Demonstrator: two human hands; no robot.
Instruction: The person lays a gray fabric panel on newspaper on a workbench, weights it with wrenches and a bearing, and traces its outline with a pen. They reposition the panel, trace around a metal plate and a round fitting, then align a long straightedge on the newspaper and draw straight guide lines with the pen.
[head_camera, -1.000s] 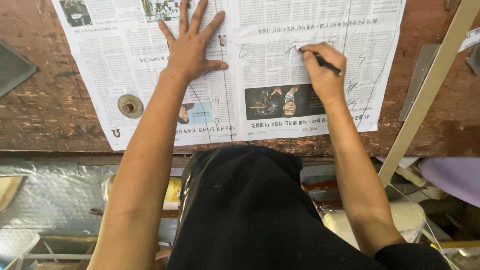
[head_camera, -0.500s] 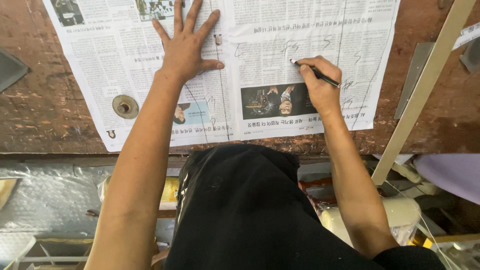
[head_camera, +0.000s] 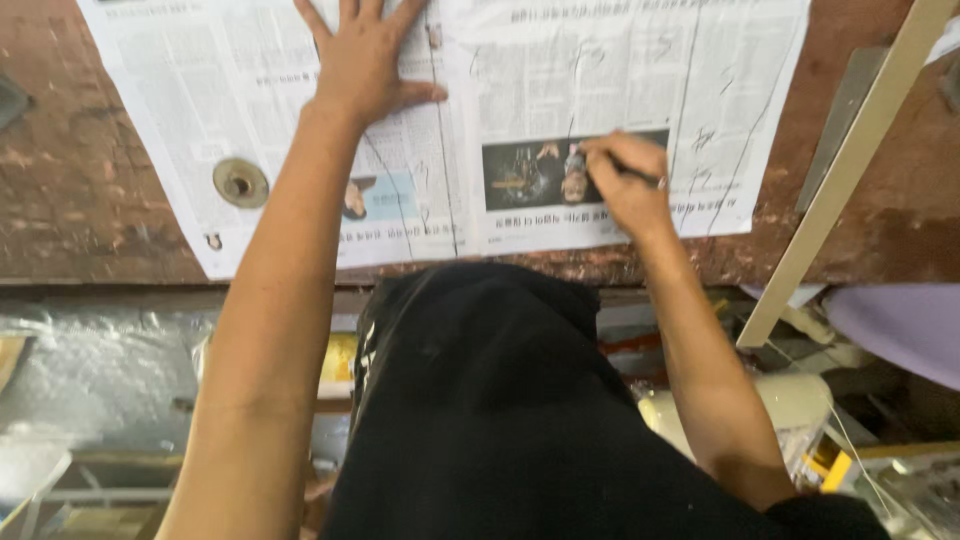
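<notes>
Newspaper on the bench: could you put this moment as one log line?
left hand: flat on newspaper | right hand: grip on dark pen, tip at photo | round metal disc: lying on paper | surface: worn wooden bench

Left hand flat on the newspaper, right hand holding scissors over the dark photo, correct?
Not scissors. In the head view the right hand holds a dark pen over the dark photo. The left hand does lie flat on the newspaper.

matt paper newspaper (head_camera: 560, 90), rough worn wooden table (head_camera: 80, 190)
</notes>
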